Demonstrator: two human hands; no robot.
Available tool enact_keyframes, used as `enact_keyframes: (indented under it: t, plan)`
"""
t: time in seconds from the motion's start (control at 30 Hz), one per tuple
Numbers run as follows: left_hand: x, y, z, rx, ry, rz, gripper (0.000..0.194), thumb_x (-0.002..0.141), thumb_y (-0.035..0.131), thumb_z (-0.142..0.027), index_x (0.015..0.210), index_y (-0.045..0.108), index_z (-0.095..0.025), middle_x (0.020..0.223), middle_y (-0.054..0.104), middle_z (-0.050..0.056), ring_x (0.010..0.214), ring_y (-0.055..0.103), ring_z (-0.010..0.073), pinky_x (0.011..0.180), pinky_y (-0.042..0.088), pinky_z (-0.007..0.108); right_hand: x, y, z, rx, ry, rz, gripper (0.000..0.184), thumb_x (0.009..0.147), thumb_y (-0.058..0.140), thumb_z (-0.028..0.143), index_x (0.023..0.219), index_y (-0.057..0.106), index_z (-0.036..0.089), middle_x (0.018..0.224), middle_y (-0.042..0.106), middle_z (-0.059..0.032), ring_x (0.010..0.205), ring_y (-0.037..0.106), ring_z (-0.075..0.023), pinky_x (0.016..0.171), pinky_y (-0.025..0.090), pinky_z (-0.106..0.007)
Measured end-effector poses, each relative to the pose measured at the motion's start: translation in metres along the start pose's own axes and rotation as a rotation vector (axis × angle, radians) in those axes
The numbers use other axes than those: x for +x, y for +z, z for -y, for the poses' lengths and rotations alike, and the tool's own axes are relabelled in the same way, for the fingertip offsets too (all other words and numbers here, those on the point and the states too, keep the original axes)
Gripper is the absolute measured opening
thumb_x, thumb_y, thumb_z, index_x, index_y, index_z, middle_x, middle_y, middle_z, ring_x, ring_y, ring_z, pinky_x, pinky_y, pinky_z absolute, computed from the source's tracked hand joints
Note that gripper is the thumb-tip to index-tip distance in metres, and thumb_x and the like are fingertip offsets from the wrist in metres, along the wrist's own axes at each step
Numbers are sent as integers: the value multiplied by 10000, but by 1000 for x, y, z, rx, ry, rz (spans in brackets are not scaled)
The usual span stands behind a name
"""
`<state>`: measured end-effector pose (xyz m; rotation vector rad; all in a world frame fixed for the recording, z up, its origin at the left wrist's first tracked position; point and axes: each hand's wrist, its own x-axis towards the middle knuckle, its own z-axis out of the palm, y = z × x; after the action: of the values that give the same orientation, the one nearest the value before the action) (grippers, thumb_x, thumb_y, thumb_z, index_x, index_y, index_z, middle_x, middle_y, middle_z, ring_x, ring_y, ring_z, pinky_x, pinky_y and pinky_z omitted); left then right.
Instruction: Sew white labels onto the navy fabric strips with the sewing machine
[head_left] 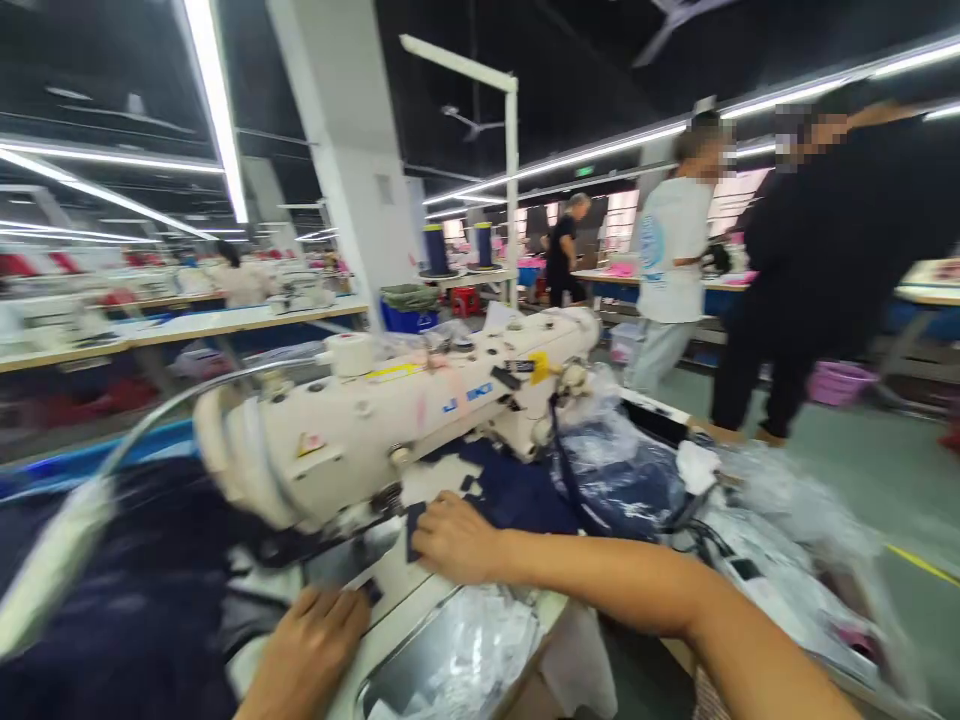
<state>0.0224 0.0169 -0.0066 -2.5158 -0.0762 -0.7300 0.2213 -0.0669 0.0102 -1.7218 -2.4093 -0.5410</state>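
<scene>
A white industrial sewing machine [405, 395] lies across the table in front of me. My right hand [454, 540] is at its near side, fingers curled onto a small navy fabric piece [413, 530]. Lower left is my left hand [319, 630], its fingers bent together at the edge of another small dark piece [372, 590]. The fingertips of both hands are partly hidden. Beyond my right hand, small dark scraps [471, 485] and navy cloth [521, 490] lie on the machine bed. More navy fabric [112, 580] is heaped at the left.
A metal tray [420, 640] with clear plastic sits in front of me. Plastic-wrapped navy goods [622, 470] and plastic bags [795, 510] lie right. Thread cones [437, 250] stand behind the machine. A person in black [832, 240] and one in white [670, 250] stand at the right.
</scene>
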Motion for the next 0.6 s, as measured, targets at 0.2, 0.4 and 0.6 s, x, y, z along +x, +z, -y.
enact_keyframes:
  t: [0.2,0.4,0.6]
  plan:
    - [7,-10,-11,60,-21,202,295,814,339,2,649,546,-130,621,561,25,541,482,159,573,344,307,1,13,-4,131,-105,-80,135,813,520,244,752,613,166,756,588,-62,783,490,-197,843,311,-361]
    - [1,-7,-15,52,-42,218,195,802,441,-37,650,527,-124,641,563,24,574,484,166,591,339,308,-5,11,-10,246,-129,-82,112,798,535,234,811,621,164,797,575,-58,787,476,-190,873,313,-357]
    - [-1,-4,-15,37,-41,190,192,799,455,-47,635,506,-132,629,554,21,570,472,162,603,336,305,-3,16,-11,242,-164,-139,150,823,479,212,766,610,169,771,575,-52,755,488,-177,895,307,-380]
